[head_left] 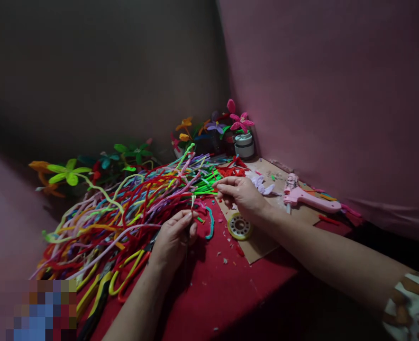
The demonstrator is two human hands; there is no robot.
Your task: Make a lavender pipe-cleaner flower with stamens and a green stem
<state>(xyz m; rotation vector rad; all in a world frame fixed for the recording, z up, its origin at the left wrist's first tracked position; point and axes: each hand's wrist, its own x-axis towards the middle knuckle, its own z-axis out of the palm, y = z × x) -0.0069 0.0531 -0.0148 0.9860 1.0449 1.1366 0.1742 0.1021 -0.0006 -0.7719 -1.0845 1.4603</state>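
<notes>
At the near left, a pair of pliers [103, 289] with yellow-and-black handles lies on the red tabletop [209, 303], beside yellow and red looped handles [127, 277]. Your left hand [172, 239] comes up from the bottom edge, back upward and fingers curled, with thumb and fingertips pinching one thin piece with a pale tip [193, 202], which stands upright at about the middle of your view.

Your right forearm reaches in from the lower right, out of one patterned sleeve [412, 303]. The right hand [243, 195] is a little farther off, palm down, its thumb and forefinger drawn together at the tips; you cannot tell whether anything fine is between them.

Just below that hand, one tape roll [240, 226] lies flat, partly on the cardboard [266, 244]. Small dark print on the board's far part looks like writing, but it is too dim for you to read. One pink glue gun [311, 199] rests there too, near a pale lilac bundle [261, 182].

To your left spreads a heap of fuzzy stems [99, 215] in many colours, too many to count. Beyond are one yellow-green flower [69, 172], one grey-and-white jar [244, 146] and, above it, one open pink flower [242, 122].
</notes>
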